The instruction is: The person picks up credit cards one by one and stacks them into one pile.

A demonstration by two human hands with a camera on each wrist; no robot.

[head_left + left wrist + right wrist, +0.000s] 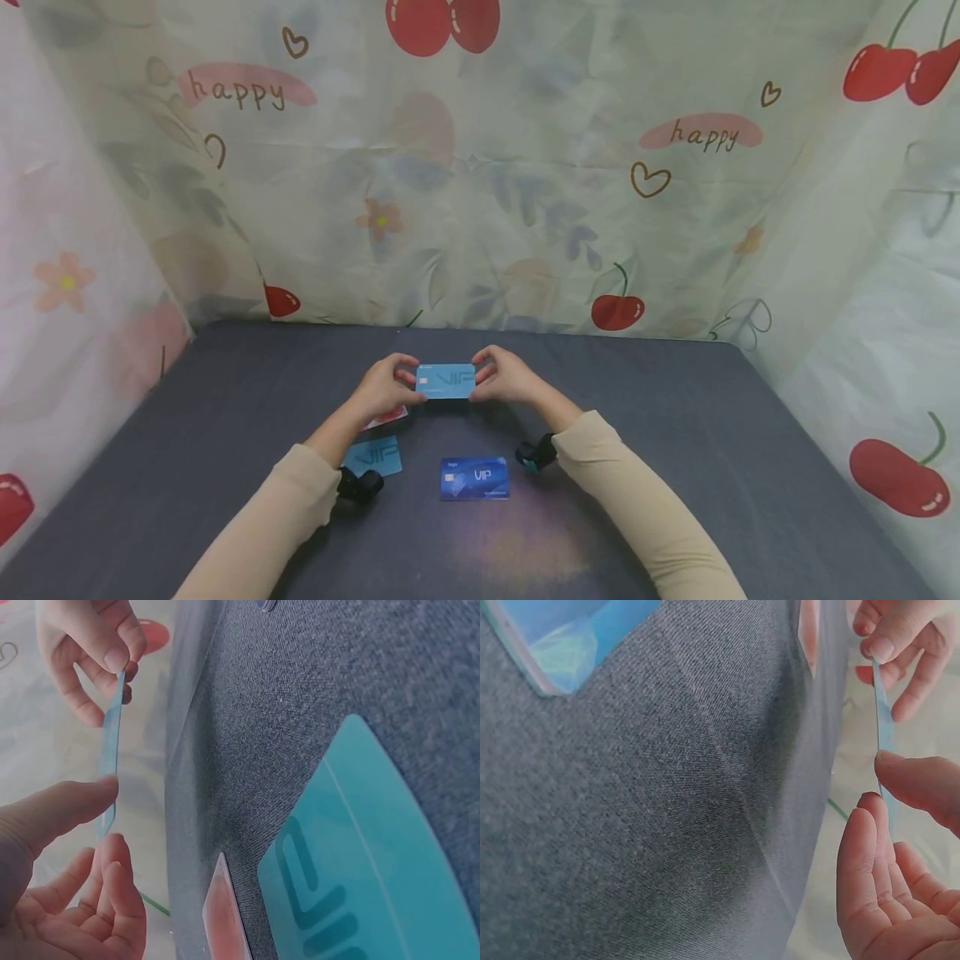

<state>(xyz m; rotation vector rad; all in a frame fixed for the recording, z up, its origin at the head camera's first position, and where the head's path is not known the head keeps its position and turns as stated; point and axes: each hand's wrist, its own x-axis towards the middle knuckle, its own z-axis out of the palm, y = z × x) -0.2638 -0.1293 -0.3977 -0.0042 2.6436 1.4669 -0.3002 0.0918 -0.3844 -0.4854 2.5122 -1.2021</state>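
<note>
A light-blue VIP card (pixel 446 381) is held up over the far part of the table, its printed face toward the head camera. My left hand (pixel 386 387) pinches its left end between thumb and fingers. At the opposite end my right hand (pixel 504 377) pinches it the same way. Both wrist views show the raised card (pixel 110 750) nearly edge-on. Below, a dark-blue VIP card (pixel 475 479) lies flat on the table. Another light-blue VIP card (pixel 377 456) lies by the left wrist, and a red-and-white card (pixel 386 417) is partly hidden behind the left hand.
The dark grey tabletop (pixel 645 392) runs back to a printed curtain (pixel 517 208) with cherries and "happy" lettering. More curtain closes in both sides. A black wrist camera (pixel 360 486) sits on the left wrist, another black wrist camera (pixel 536 452) on the right.
</note>
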